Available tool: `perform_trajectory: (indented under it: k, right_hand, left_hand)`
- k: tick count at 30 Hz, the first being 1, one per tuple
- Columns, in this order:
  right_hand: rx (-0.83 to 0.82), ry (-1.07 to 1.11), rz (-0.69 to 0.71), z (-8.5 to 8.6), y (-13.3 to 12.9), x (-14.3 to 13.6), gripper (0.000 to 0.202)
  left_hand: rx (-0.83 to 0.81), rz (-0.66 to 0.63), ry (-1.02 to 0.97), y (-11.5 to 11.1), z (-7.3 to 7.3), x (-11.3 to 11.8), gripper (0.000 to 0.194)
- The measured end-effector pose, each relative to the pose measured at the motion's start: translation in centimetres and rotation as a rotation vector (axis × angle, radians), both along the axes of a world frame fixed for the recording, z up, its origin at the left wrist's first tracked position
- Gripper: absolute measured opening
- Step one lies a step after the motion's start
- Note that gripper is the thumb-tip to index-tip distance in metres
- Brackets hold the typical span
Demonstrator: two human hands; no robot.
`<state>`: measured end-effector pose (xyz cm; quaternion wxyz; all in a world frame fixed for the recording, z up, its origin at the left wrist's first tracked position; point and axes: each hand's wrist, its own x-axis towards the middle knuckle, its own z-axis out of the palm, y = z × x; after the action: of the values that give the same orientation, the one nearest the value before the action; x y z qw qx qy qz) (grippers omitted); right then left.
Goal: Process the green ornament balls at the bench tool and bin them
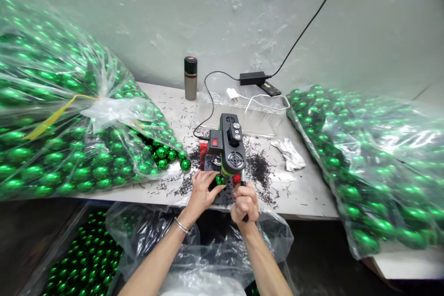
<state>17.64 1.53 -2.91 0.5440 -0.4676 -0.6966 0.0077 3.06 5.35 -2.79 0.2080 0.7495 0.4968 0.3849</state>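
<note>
A small black bench drill press (233, 143) with a red switch stands in the middle of the table. Under its head sits a shiny green ball (219, 179), pinched between the thumb and fingers of my left hand (205, 189). My right hand (245, 202) is wrapped round the black lever handle (246, 217) on the press's right side. Dark shavings (260, 169) lie scattered about the base. Loose green balls (185, 164) spill from a bag's mouth just left of the press. The drill tip is hidden behind the head.
Clear bags of green balls fill the left (100, 157) and right (378, 185) sides. Behind the press are a bottle (190, 81), a power adapter (253, 78) with cables and a clear plastic tray (263, 120). White gloves (288, 154) lie at right. More green balls (83, 249) sit below the table's edge.
</note>
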Motion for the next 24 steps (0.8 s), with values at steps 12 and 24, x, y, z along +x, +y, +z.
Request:
perform_trajectory:
  k: [12,24]
  right_hand:
    - [0.241,0.025,0.001,7.7,-0.2,-1.0,0.029]
    - [0.073,0.263,-0.015,13.0,-0.5,-1.9,0.034]
  left_hand:
    - [-0.007,0.004,-0.066,0.6,0.4,0.2,0.027]
    - [0.155,-0.02,0.002,-6.7,0.6,-4.4,0.058]
